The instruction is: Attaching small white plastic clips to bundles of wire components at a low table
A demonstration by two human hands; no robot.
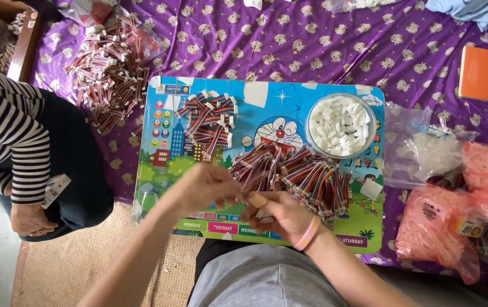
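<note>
My left hand point(204, 186) and my right hand point(281, 215) meet over the front edge of a colourful cartoon board point(267, 102). Between their fingertips they pinch a small multicoloured ribbon wire with a white connector point(248, 196). Just beyond the hands lies a big pile of multicoloured wires point(306, 173). A smaller heap of wires with white ends point(210, 122) rests on the board's left part. A clear round bowl of white plastic connectors point(340, 126) stands at the board's right back. My right wrist wears a pink band.
A large heap of red-and-white wires point(110, 68) lies on the purple patterned cloth point(312, 40) at back left. Pink and clear plastic bags point(443, 222) sit right. An orange book point(487, 75) lies far right. Another person in a striped sleeve point(11, 136) sits left.
</note>
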